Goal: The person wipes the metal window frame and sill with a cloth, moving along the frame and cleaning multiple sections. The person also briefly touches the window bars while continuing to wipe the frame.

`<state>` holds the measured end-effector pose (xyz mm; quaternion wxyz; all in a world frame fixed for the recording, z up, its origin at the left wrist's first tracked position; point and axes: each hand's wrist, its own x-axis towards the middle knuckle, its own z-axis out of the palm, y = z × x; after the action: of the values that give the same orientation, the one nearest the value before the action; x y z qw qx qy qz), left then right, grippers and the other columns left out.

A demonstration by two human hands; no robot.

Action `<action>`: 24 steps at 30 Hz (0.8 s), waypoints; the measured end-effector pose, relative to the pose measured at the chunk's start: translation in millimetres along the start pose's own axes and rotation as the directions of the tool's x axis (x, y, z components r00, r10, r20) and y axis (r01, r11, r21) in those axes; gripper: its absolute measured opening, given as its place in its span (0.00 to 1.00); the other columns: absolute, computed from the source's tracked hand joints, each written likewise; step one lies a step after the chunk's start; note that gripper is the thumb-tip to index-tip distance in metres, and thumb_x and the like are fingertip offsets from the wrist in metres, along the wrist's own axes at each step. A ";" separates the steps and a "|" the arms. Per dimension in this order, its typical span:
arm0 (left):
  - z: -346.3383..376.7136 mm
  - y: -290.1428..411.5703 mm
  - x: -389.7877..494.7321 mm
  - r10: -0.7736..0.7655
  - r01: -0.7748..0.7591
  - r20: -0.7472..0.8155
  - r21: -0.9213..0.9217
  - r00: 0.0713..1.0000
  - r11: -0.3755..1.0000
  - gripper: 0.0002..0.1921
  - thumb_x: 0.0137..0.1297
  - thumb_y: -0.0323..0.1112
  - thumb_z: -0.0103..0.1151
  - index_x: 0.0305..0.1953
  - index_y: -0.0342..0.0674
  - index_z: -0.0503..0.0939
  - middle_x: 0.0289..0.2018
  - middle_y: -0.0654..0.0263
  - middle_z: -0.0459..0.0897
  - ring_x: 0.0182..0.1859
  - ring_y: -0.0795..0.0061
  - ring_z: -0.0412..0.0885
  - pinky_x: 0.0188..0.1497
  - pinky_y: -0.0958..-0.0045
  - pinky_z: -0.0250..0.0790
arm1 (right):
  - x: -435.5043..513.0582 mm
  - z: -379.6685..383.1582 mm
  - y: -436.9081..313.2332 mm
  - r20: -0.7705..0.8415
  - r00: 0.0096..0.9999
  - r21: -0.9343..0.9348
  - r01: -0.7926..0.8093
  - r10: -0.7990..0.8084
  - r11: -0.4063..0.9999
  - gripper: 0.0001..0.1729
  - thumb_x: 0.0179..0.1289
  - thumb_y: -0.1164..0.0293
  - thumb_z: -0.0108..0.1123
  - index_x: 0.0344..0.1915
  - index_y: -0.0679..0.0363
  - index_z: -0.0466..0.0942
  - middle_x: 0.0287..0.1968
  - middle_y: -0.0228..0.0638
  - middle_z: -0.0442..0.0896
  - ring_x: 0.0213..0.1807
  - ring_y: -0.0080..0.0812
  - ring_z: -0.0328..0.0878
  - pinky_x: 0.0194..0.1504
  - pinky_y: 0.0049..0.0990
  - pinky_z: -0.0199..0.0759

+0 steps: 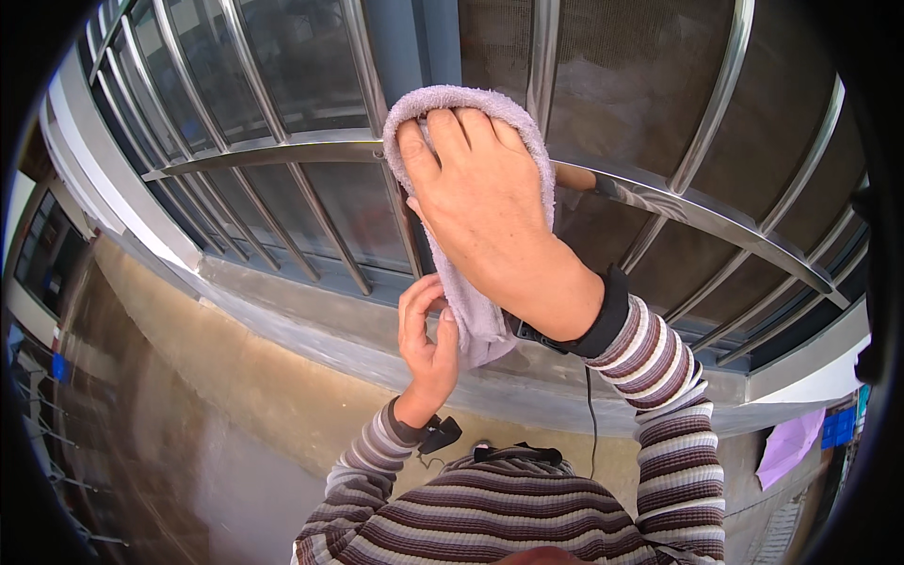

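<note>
My right hand (pixel 480 191) presses a folded lilac terry towel (pixel 477 95) against the stainless steel window guard. The towel wraps past my fingertips, and its lower part hangs under my palm and wrist. Beneath it, the middle of the flat horizontal rail (pixel 275 154) is covered. Lower down, my left hand (pixel 429 346) is half curled beside the towel's hanging edge, its thumb close to the fingertips. Whether it grips the towel's edge cannot be made out.
Upright steel bars (pixel 713 99) stand before dark window panes (pixel 635 85) and a blue-grey frame (pixel 402 49). A concrete sill (pixel 282 293) runs below. A black cable (pixel 591 417) hangs by my right side. An open purple umbrella (pixel 787 448) lies at the far right.
</note>
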<state>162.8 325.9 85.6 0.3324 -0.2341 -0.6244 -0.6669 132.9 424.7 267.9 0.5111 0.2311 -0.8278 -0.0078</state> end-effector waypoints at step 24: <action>-33.6 5.4 -30.8 -0.177 0.177 0.021 0.017 0.984 0.984 0.07 0.68 0.21 0.51 0.46 0.31 0.77 0.53 0.57 0.74 0.36 0.77 0.78 0.36 0.77 0.73 | 5.5 -4.3 21.5 0.083 0.975 -0.142 0.216 -0.206 0.966 0.11 0.45 0.72 0.59 0.30 0.65 0.80 0.35 0.40 0.75 0.41 0.37 0.71 0.43 0.30 0.66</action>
<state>190.9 297.4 63.2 0.2666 -0.1824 -0.6516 -0.6864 126.5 442.7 279.9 0.4952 0.2781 -0.8124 -0.1323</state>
